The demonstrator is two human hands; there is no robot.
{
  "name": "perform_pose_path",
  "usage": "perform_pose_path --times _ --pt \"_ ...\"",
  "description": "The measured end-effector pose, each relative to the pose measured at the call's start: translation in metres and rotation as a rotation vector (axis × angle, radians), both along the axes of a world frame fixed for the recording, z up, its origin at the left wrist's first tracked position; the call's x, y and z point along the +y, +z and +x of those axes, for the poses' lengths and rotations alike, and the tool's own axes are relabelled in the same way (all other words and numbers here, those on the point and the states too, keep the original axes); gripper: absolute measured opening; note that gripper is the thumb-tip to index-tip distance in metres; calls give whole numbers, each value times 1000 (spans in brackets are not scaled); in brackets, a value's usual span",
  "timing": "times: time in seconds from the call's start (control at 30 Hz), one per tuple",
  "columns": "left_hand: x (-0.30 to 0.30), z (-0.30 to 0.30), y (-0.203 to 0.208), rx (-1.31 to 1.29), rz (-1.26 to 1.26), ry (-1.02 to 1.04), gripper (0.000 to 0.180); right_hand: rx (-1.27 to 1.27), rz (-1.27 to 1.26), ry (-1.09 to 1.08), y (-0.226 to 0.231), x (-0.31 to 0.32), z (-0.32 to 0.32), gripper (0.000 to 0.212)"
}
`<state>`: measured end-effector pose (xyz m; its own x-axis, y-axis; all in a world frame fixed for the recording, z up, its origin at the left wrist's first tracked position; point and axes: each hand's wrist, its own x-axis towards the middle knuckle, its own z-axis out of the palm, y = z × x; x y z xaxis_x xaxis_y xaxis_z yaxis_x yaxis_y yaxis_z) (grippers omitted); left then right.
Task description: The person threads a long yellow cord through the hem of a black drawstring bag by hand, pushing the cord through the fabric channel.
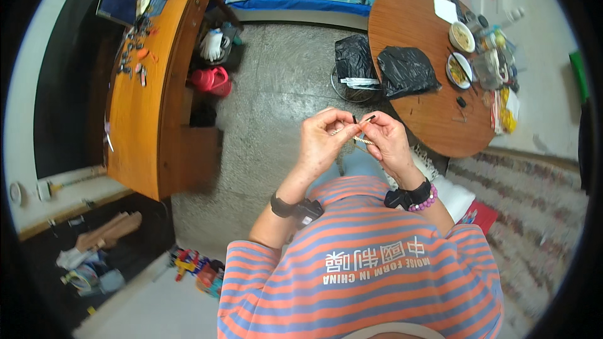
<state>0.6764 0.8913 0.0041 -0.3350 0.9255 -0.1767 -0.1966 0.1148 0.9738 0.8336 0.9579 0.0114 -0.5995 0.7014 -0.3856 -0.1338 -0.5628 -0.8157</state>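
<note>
My left hand [323, 141] and my right hand [388, 141] are raised together in front of my striped shirt, fingertips almost touching. Between them they pinch a thin pale stick or strand [349, 127], and a small dark stick-like piece [367, 118] pokes up from my right fingertips. A second pale piece [363, 140] lies across my right fingers. Each wrist wears a black band; the right also has a purple bead bracelet [427, 201]. What the thin pieces are made of is too small to tell.
A round wooden table [427, 113] at right carries a black plastic bag [405, 70], two bowls [461, 36] and bottles. Another black bag [353, 56] sits on the grey floor. An orange wooden desk [141, 107] stands at left, toys lie at lower left.
</note>
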Motion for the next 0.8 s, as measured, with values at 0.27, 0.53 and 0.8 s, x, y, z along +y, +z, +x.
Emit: perform_pose_path --times 0.27,0.53,0.8 --pt "-1 38 -18 132 74 183 10 -39 -31 389 -20 51 21 12" --pt "-35 68 -73 -106 -16 332 10 -92 -48 620 -84 50 31 17" --pt "-70 90 -160 49 -293 312 16 -79 386 625 -174 14 46 14"
